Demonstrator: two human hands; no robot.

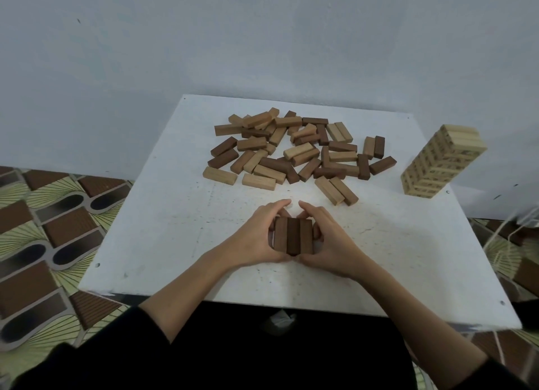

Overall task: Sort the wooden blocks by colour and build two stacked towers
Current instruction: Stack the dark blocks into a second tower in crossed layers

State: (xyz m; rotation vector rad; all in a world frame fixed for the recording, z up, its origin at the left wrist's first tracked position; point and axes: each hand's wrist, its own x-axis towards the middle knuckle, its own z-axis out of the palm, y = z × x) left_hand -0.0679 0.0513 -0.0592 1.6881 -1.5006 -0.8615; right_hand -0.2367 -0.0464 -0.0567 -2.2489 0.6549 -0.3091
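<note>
Step in hand, as judged: squaring up the first layer of the dark tower.

Left hand [256,238]: fingers curled round the left side of the dark layer [294,235], fingertips wrapping past its far end, thumb at the near-left corner. Clamped on the wood, not spread.

Dark layer: three dark brown blocks lying flat, side by side, touching along their long faces. It sits between the two palms on the white table [163,214], near the front edge. Long axis of each block runs away from the person toward the wall, short ends facing the fingertips and the thumbs. The middle block looks to sit slightly nearer the thumbs than its neighbours; I cannot tell whether that is lens distortion.

Right hand [329,241]: mirrors the left, fingers curled on the right side, thumb at the near-right corner, fingertips almost meeting those of the left beyond the far end.

To do it well: press evenly from both sides, then nudge the ends flush, so the next layer, laid crosswise, rests level.

Beyond the fingertips: loose pile [297,150] of mixed light and dark blocks, unsorted. Well to the right of the right hand: pale tower [443,162], upright, several layers tall.
</note>
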